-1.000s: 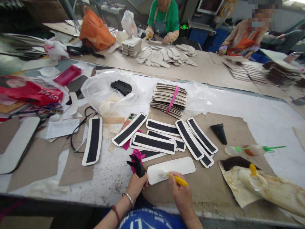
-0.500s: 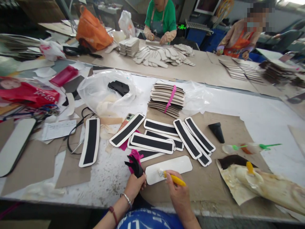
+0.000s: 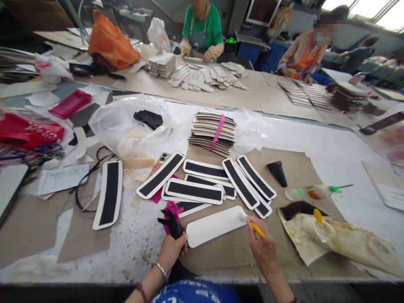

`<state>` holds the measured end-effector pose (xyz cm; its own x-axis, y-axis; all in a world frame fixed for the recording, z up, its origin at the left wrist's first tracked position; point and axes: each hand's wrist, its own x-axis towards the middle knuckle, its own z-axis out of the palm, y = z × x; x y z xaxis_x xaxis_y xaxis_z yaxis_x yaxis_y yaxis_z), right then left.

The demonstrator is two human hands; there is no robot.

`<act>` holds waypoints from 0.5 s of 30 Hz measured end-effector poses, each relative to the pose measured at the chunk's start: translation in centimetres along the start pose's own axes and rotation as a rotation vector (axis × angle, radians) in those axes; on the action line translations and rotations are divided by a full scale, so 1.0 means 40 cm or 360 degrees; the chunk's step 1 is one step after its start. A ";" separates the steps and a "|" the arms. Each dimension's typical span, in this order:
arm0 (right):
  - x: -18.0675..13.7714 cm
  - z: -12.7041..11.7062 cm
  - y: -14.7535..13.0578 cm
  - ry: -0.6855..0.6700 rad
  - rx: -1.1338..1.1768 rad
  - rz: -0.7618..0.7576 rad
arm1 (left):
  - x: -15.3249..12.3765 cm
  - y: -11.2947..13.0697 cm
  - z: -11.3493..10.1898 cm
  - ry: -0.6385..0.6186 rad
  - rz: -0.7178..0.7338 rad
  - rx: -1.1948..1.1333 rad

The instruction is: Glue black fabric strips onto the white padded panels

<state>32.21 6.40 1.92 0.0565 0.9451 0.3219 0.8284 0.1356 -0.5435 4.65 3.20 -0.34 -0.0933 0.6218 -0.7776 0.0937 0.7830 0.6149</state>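
Note:
My right hand [image 3: 262,244] is closed around the yellow handle of a brush [image 3: 257,228]. Its white, paste-coated bristles touch the right end of a long white panel [image 3: 214,227] with rounded corners. My left hand [image 3: 173,248] is closed on curved black strips [image 3: 173,223], beside the panel's left end. Behind the strips shows some bright pink material [image 3: 172,208]. Just beyond the panel lie several white-edged pieces with black centres [image 3: 194,191], partly overlapping. Another such piece [image 3: 109,193] lies apart on the left.
A pink-banded stack [image 3: 213,132] stands behind the pieces. To the right are a black cone [image 3: 277,173], small bottles with green tips [image 3: 295,193] and a glue-smeared container [image 3: 347,244] with another yellow handle. Two co-workers [image 3: 203,31] are at the far table.
My right hand has moved the brush rightward along the white panel, from near its middle to its right end. My left hand still holds the black strips. The camera view has shifted slightly.

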 end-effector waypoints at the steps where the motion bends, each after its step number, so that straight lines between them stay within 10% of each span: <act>1: -0.002 0.000 -0.002 0.0000 -0.0004 -0.0024 | 0.001 -0.002 0.000 0.0002 -0.0004 0.0007; 15: -0.022 0.014 -0.099 -0.0215 0.0056 -0.0107 | -0.001 0.001 0.003 0.0050 -0.0045 -0.0079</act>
<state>28.59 5.21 3.36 -0.0755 0.9646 0.2525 0.8077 0.2077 -0.5518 4.76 3.21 -0.31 -0.1262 0.5989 -0.7908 0.0411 0.7997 0.5990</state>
